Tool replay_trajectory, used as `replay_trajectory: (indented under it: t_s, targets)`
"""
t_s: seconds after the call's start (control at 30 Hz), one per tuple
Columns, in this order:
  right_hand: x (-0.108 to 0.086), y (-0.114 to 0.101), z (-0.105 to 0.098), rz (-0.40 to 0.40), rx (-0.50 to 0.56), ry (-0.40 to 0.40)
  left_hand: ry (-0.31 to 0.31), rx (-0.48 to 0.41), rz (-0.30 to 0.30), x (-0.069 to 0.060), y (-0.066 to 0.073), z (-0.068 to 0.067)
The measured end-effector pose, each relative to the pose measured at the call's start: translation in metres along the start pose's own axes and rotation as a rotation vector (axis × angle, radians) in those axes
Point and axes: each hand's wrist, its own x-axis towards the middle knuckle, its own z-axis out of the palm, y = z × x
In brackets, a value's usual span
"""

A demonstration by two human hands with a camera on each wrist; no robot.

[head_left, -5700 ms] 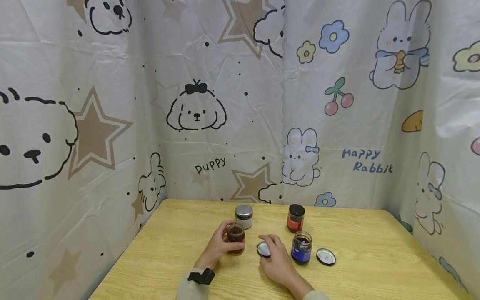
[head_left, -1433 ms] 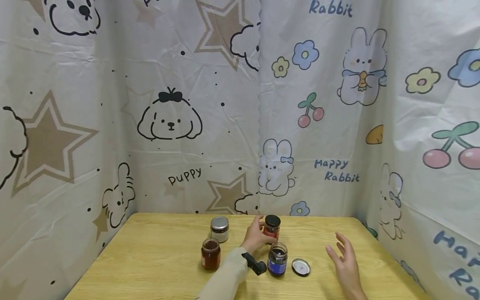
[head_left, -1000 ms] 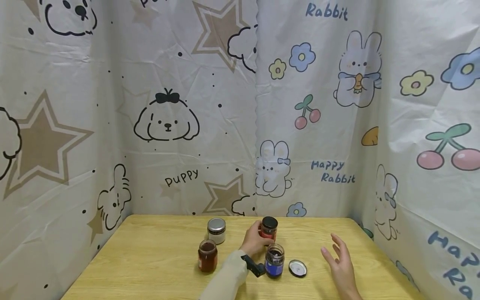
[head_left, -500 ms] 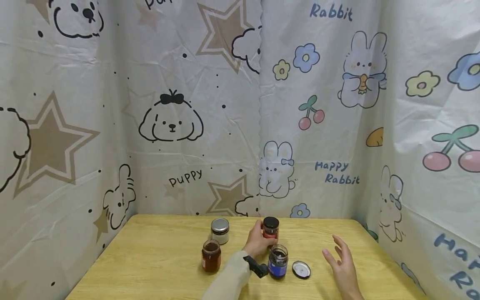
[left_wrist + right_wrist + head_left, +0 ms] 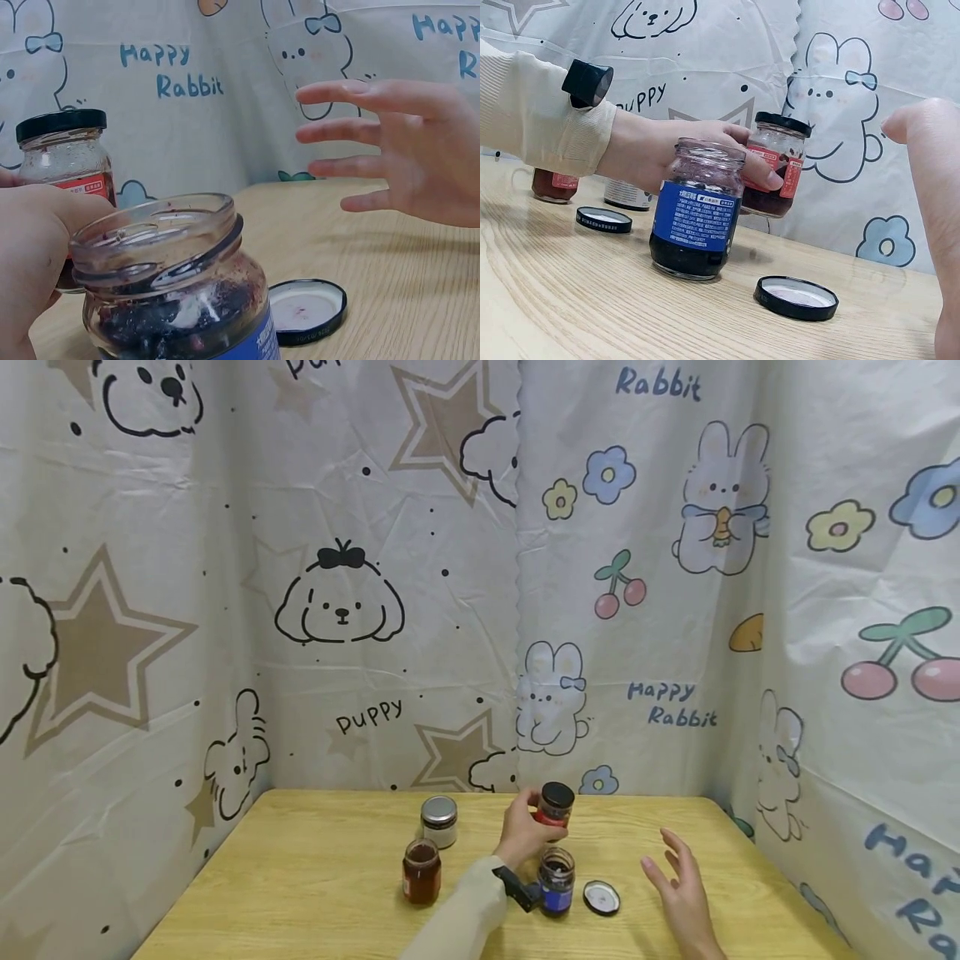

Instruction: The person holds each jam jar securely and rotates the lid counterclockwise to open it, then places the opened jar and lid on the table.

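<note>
My left hand (image 5: 523,832) grips a jam jar with a red label (image 5: 555,815) and a black lid, thumb in front and fingers behind. In the right wrist view this jar (image 5: 774,161) hangs tilted, a little above the table. Just in front of that hand stands an uncapped jar with a blue label (image 5: 556,893) and dark jam inside. To its right lies an upturned black-rimmed lid (image 5: 602,898). My right hand (image 5: 684,893) hovers over the table's right side, fingers spread and holding nothing.
An uncapped jar of red-brown jam (image 5: 422,873) stands left of the left forearm. Behind it is a silver-lidded jar (image 5: 439,822). A second upturned lid (image 5: 604,220) lies left of the blue-label jar, hidden in the head view. A printed curtain (image 5: 450,635) encloses the wooden table (image 5: 285,893).
Earlier my left hand held the red-brown jam jar and my right hand was at a lid. Over the last half second, the left hand has lifted the red-label jar slightly rightward.
</note>
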Motion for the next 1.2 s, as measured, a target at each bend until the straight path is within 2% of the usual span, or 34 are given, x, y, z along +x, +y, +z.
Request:
replay_trajectory:
  t_s: [0.13,0.3,0.5,0.73,1.0,1.2]
  targets:
    - [0.001,0.001,0.002,-0.015,0.003,0.017,0.015,-0.002,-0.001,0.001,0.005,-0.002]
    - [0.003,-0.002,0.004,-0.022,0.003,-0.008,0.03,-0.042,0.011,0.006,0.015,-0.01]
    - [0.005,-0.002,0.004,0.012,-0.004,-0.04,0.007,-0.087,0.016,0.01,0.027,-0.019]
    - [-0.001,-0.005,0.007,0.019,-0.026,-0.043,-0.007,-0.093,0.035,0.011,0.036,-0.025]
    - [-0.004,-0.009,0.011,-0.084,-0.095,-0.046,-0.026,-0.092,0.075,0.012,0.048,-0.032]
    - [-0.005,-0.009,0.013,-0.091,-0.103,-0.05,-0.045,-0.091,0.078,0.012,0.057,-0.038]
